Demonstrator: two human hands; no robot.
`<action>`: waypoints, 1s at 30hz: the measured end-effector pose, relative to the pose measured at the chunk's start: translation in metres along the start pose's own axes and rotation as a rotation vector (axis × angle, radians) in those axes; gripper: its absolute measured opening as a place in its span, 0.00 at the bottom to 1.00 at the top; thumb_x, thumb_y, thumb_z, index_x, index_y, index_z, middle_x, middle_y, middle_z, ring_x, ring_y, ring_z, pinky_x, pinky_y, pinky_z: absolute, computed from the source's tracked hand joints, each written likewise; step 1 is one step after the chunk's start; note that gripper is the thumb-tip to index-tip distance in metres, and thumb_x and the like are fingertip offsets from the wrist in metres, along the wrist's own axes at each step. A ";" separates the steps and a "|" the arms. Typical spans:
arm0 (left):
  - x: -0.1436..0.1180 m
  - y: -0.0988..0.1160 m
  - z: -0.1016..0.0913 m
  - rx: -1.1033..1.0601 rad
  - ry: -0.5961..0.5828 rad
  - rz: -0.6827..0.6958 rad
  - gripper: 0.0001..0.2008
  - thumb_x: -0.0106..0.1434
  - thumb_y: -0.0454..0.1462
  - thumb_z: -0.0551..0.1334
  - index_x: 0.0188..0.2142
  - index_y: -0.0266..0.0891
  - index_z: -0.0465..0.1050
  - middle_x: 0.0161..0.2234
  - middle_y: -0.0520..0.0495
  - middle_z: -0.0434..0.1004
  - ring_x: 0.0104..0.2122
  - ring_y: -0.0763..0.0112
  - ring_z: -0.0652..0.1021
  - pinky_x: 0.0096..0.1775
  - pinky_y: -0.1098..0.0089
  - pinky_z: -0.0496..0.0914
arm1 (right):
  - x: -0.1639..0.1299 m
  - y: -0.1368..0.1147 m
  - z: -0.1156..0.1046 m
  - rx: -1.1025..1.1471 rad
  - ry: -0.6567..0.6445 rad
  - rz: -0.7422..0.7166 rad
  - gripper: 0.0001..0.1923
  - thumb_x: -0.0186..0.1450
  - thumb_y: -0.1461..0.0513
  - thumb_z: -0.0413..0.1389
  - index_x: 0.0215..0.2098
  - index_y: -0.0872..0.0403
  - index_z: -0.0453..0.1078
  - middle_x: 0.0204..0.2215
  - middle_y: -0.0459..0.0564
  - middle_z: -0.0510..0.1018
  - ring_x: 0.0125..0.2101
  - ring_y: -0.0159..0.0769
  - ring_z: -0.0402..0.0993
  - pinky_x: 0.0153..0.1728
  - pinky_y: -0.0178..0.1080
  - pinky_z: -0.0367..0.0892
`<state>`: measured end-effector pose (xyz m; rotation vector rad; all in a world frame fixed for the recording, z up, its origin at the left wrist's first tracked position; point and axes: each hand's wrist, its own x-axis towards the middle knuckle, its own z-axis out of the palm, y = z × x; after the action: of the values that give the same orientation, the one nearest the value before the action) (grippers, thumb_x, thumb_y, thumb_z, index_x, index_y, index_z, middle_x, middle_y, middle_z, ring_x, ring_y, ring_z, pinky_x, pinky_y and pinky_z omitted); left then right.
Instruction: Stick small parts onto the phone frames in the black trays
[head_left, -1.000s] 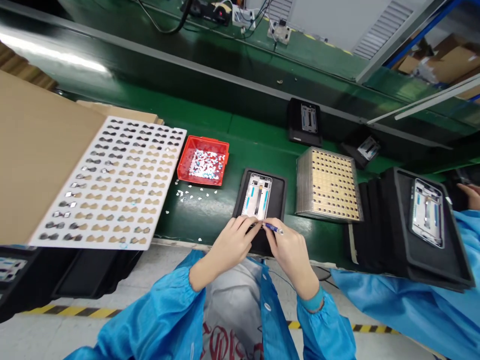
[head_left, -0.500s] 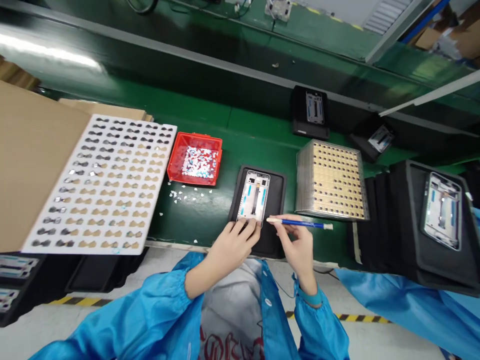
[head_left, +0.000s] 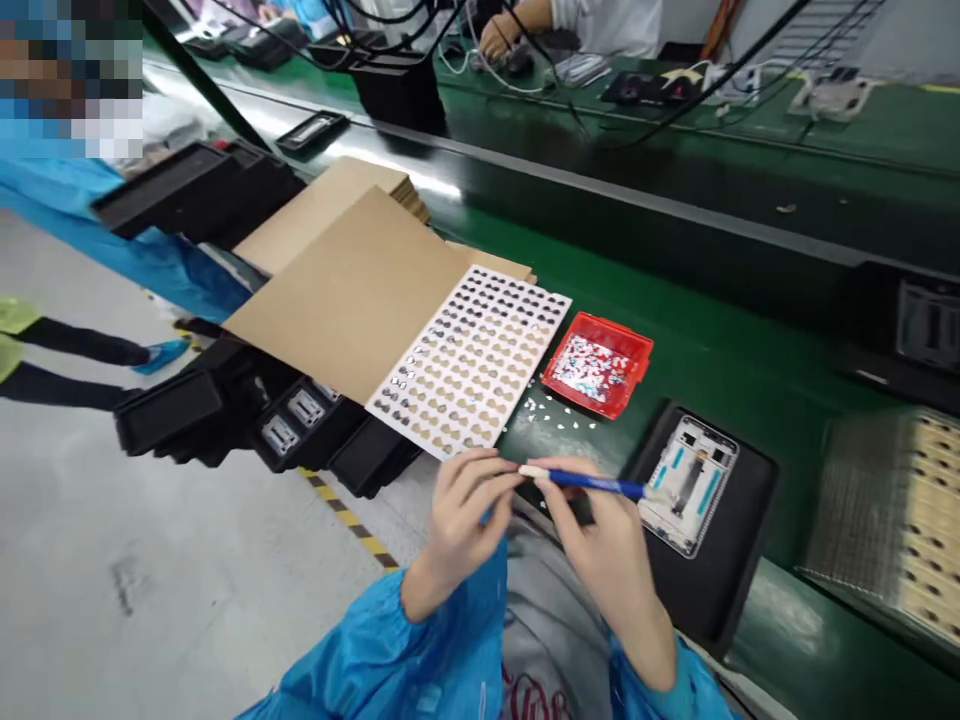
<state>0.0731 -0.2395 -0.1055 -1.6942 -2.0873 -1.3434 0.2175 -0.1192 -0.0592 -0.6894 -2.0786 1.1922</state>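
My right hand (head_left: 609,535) is closed around a blue pen-like tool (head_left: 592,484) with a white end, held nearly level and pointing left. At that white end, the fingertips of my left hand (head_left: 471,515) are pinched together; whatever lies between them is too small to make out. Both hands are raised over the table's front edge. Right of them, a silver phone frame (head_left: 686,482) with blue strips lies in a black tray (head_left: 720,570). Beyond my hands is a white sheet (head_left: 491,432) carrying rows of dark and tan bow-tie-shaped pieces.
A red bin (head_left: 637,372) holds many small white scraps, and more scraps (head_left: 559,420) lie beside it. Cardboard (head_left: 352,300) extends left of the sheet. Stacked clear trays (head_left: 862,510) stand at right. Black trays (head_left: 180,400) sit at lower left. Across the bench is another person's hand (head_left: 501,35).
The view has swung left. My left hand has come off the phone frame to the pen-like tool's white end. My right hand, still holding the tool, has also moved left, away from the frame.
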 end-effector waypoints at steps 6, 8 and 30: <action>-0.029 -0.056 -0.040 0.148 0.278 -0.340 0.04 0.71 0.36 0.66 0.40 0.45 0.82 0.40 0.44 0.83 0.46 0.58 0.80 0.51 0.56 0.75 | 0.054 0.004 0.070 -0.036 -0.106 -0.079 0.08 0.78 0.62 0.59 0.49 0.49 0.81 0.45 0.52 0.89 0.41 0.44 0.88 0.42 0.39 0.81; -0.030 -0.074 -0.041 -0.043 0.436 -0.689 0.08 0.68 0.44 0.70 0.42 0.44 0.80 0.44 0.43 0.81 0.48 0.59 0.80 0.50 0.59 0.76 | 0.071 0.001 0.094 -0.115 -0.195 -0.153 0.07 0.78 0.64 0.59 0.49 0.50 0.80 0.45 0.54 0.89 0.43 0.46 0.88 0.44 0.41 0.80; 0.013 -0.008 -0.031 -0.428 0.424 -0.654 0.05 0.69 0.41 0.70 0.40 0.42 0.81 0.37 0.49 0.82 0.38 0.69 0.82 0.40 0.71 0.77 | 0.039 -0.023 0.056 0.507 0.060 0.297 0.13 0.70 0.51 0.69 0.40 0.51 0.78 0.37 0.50 0.87 0.36 0.40 0.87 0.33 0.37 0.83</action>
<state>0.0495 -0.2512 -0.0834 -0.6878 -2.2692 -2.2227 0.1470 -0.1328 -0.0503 -0.7863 -1.5591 1.7546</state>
